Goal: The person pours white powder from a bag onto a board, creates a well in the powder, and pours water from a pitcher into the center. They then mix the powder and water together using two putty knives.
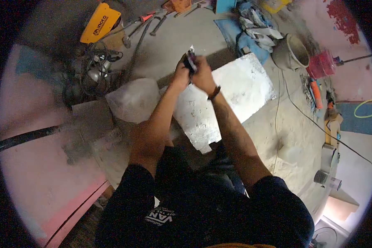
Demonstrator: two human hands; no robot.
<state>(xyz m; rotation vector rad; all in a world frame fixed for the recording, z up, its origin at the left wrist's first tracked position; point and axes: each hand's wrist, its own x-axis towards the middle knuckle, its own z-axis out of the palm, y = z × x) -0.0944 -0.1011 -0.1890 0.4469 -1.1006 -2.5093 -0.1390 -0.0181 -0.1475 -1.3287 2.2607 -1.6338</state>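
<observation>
White stone or plaster slab (231, 93), one piece, dusty, lies flat on the grey floor (169, 45) directly below the raised hands; a notch shows at its near edge, and no tool is touching it at this moment. Left hand (181, 73) and right hand (202, 71), one each, are held together above the far part of the slab, both closed around one small dark object (190, 60) with a pale tip sticking up; what the object is cannot be told, as it is blurred and mostly covered by the fingers. Judged from this, work is at a handling or preparing stage: the small item is being gripped between both hands, and the slab waits untouched underneath. Dark wristband (214, 92), one, on the right wrist. Translucent plastic bag (133, 99), one, just left of the slab. Yellow tool case (100, 22), one, far left on the floor, with a tangle of dark cable (96, 68) near it. Grey bucket (291, 51), one, and red container (321, 64), one, stand side by side to the right. Blue sheet (246, 39) with crumpled white cloth, one heap, beyond the slab. Thin cord (295, 107), one, trails across the floor on the right.
</observation>
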